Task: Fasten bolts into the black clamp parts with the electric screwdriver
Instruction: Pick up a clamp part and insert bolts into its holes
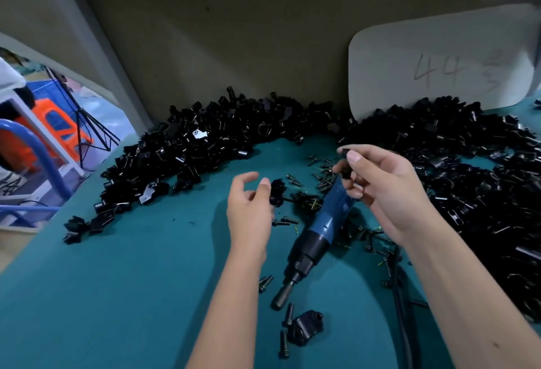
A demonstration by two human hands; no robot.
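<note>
While our right hand (380, 190) pinches a clamp (346, 163) above the worktop (146, 266) and our left hand (248, 207) hovers, fingers loosely spread, we should seat a bolt (288, 314) squarely before lifting the screwdriver (316, 237) lying between them.

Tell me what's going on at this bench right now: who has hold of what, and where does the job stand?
A person is assembling black clamp parts on a green table. The right hand pinches a small black clamp part at its fingertips. The left hand hangs open beside another black part on the table. The electric screwdriver lies unheld between the hands, loose bolts scattered around it. Heaps of clamp parts ring the workspace. No bolt is being driven yet.
</note>
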